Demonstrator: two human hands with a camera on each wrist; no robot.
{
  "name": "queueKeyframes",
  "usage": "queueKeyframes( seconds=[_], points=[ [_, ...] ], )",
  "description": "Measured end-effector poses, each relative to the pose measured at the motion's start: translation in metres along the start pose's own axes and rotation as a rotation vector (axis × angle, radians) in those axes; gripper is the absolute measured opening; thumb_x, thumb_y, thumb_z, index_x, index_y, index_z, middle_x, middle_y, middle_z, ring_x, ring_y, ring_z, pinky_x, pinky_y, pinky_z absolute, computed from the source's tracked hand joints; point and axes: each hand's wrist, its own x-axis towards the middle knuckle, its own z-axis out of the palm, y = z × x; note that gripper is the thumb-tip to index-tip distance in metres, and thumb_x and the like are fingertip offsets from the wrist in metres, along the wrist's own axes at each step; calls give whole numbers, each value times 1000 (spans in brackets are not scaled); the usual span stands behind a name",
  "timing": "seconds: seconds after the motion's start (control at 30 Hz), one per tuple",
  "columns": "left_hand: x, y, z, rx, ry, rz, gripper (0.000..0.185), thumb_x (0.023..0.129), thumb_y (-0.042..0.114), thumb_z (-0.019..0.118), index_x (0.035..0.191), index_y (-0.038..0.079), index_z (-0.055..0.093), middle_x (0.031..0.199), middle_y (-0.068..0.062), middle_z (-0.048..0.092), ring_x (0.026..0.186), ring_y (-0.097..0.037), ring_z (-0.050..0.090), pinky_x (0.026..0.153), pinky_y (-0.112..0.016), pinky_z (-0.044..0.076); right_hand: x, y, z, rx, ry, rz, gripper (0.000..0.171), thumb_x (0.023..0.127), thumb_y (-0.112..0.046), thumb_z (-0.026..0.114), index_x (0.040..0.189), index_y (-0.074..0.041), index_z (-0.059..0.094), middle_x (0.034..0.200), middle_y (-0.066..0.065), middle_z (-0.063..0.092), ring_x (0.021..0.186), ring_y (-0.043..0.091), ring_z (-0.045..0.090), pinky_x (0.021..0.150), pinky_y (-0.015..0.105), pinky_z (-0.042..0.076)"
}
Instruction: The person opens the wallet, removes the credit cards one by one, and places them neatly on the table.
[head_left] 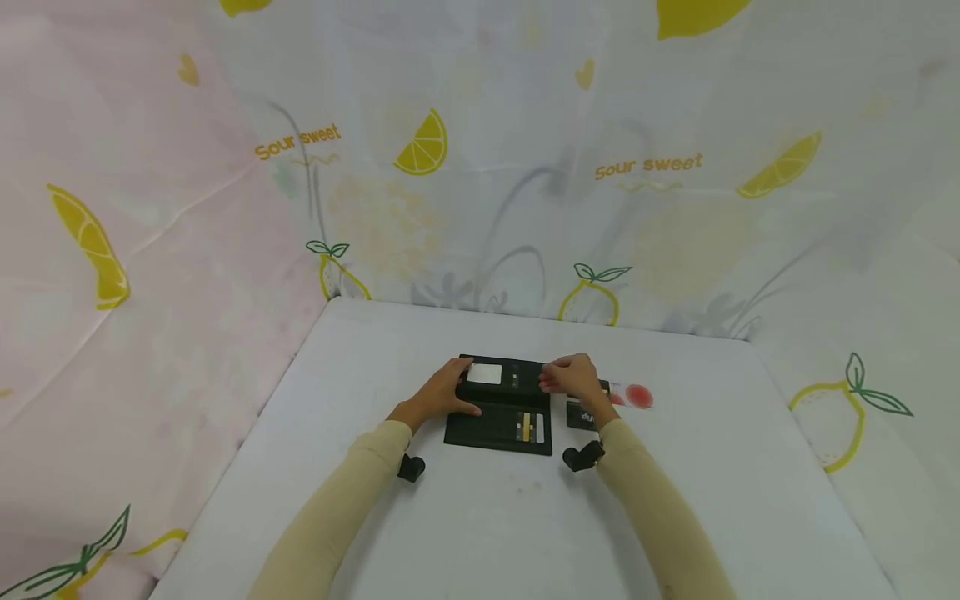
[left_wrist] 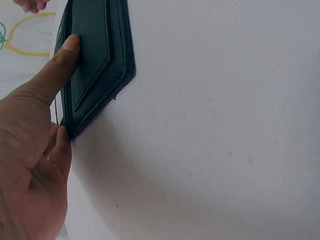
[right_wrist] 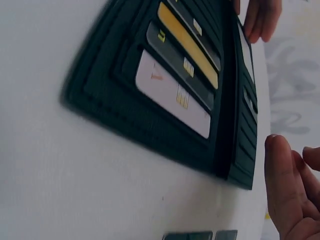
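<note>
A dark wallet lies unfolded on the table. My left hand holds its left side, the thumb on the inside and the fingers at the outer edge. Several cards stand in slots of the near panel, among them a white card and a yellow card. The far panel has a white insert at its left and a partly visible card right of it. Above that panel's right end hovers my right hand; in the right wrist view its thumb and fingers are apart with nothing visible between them.
Right of the wallet, a black card and a red-and-white card lie on the white table, partly covered by the right hand and wrist. A lemon-printed cloth hangs behind the table and at its sides.
</note>
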Motion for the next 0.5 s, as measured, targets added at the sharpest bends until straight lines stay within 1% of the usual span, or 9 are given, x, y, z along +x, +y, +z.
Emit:
queueKeyframes(
  seconds=[0.1,0.23,0.37,0.47,0.5],
  points=[
    [0,0,0,2,5,7,107,69,36,90,150,0,30,144,-17,40,124,-30,52,106,-36,45,7,1,10,104,-26,19,29,96,-6,60,113,17,62,90,21,71,73,21,72,69,31,62],
    [0,0,0,14,-3,0,108,69,37,89,151,1,29,146,-16,39,125,-28,51,107,-34,44,13,2,21,185,-43,29,30,95,-4,60,116,18,60,96,25,70,77,22,72,72,29,61],
    [0,0,0,5,-1,-5,107,69,36,90,151,1,29,146,-16,39,125,-29,51,107,-35,44,14,1,27,205,-66,4,30,93,0,59,114,21,60,93,25,70,75,22,72,71,28,61],
    [0,1,0,3,2,-4,107,69,35,90,151,2,30,146,-16,40,125,-29,51,107,-35,44,15,0,29,200,-74,7,28,93,1,58,111,21,60,90,23,70,74,21,72,69,27,61],
    [0,1,1,2,4,0,107,69,36,90,150,1,30,145,-16,40,125,-29,51,107,-36,44,16,0,29,199,-76,21,27,93,1,58,112,21,61,91,22,70,74,20,72,69,27,61]
  ],
)
